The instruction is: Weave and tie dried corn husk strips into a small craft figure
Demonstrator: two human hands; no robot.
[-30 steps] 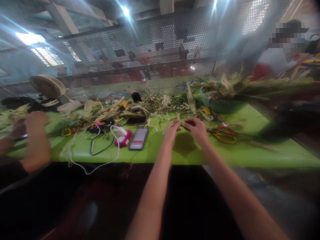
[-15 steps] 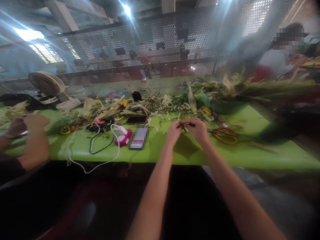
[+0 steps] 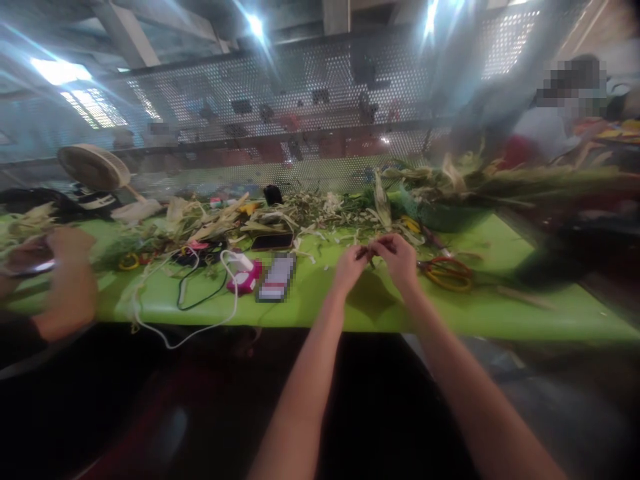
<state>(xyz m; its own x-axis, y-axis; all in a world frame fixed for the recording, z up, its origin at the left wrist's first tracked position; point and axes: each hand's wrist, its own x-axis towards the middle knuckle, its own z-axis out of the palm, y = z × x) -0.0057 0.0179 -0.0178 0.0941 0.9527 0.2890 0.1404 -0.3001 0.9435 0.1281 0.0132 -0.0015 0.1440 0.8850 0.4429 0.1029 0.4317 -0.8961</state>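
My left hand (image 3: 351, 265) and my right hand (image 3: 399, 256) meet at the fingertips above the green table (image 3: 295, 313). Both are closed in a pinch around something small and dark that I cannot make out. Just right of my right hand lie scissors with orange-yellow handles (image 3: 449, 273). To the left of my hands a phone with a lit screen (image 3: 277, 277) rests beside a pink and white power adapter (image 3: 245, 277). Behind it is a dark phone (image 3: 273, 241). Small pale scraps lie beyond my fingertips.
Dried husks (image 3: 220, 223) and leaf scraps run along the table's back. A green basket (image 3: 435, 212) holds more leaves. A white cable (image 3: 200, 331) hangs over the front edge. At left are another person's hands (image 3: 70, 253) and a fan (image 3: 93, 167); another person sits at right.
My fingertips have shifted slightly where they meet, with the right fingers a little more bunched. The camera view has moved very slightly. The person at the right has leaned a little to the left.
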